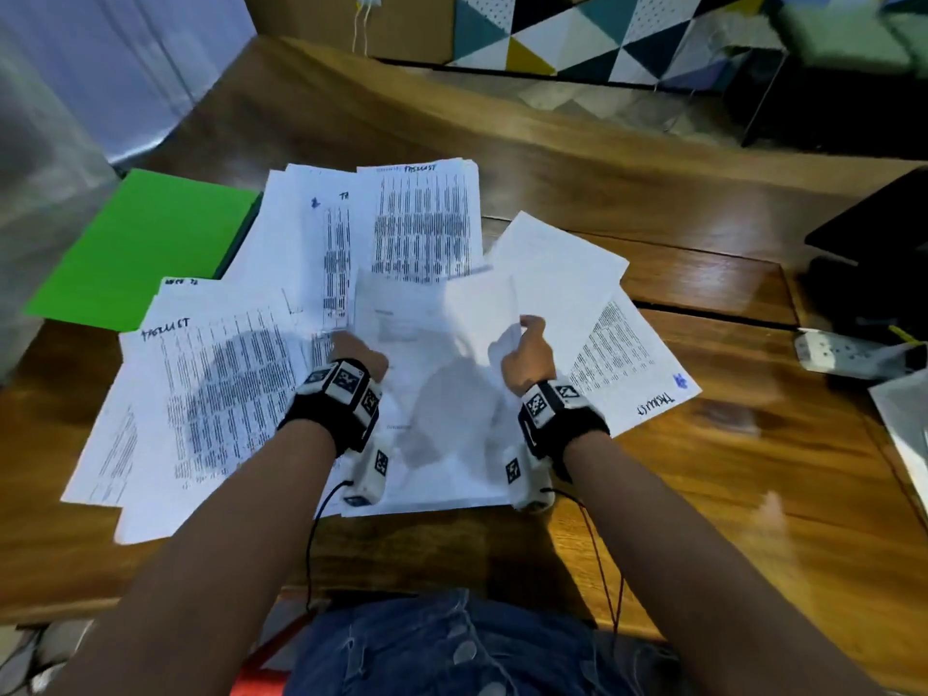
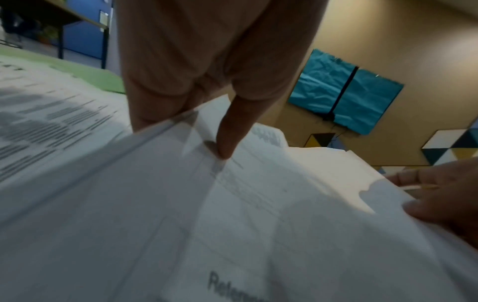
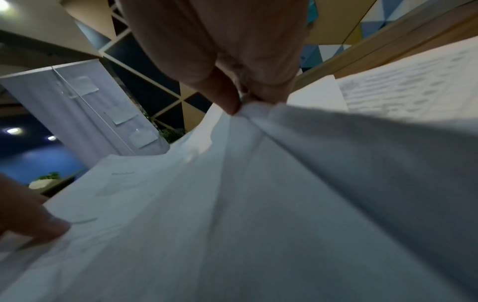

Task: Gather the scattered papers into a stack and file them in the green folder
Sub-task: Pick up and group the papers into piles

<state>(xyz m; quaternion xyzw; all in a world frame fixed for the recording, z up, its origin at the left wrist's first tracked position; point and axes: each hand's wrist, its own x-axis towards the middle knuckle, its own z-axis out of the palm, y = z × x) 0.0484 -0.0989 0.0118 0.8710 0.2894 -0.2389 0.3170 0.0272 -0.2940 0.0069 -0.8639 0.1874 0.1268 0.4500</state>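
Observation:
Several printed white papers (image 1: 422, 223) lie fanned over the wooden table (image 1: 703, 494). A green folder (image 1: 145, 248) lies shut at the far left, its right edge under the sheets. Both hands hold a small bundle of sheets (image 1: 437, 374) lifted at the middle. My left hand (image 1: 359, 351) grips the bundle's left edge, thumb on top (image 2: 222, 143). My right hand (image 1: 527, 349) pinches the right edge between thumb and fingers (image 3: 243, 102), and the paper bunches there. One more printed sheet (image 1: 617, 354) lies to the right, turned round.
A white power strip (image 1: 843, 351) and a dark object (image 1: 874, 228) sit at the table's right edge. Another sheet's corner (image 1: 904, 419) shows at far right. Cables run from the wrist cameras down to my lap. Bare wood lies beyond the papers.

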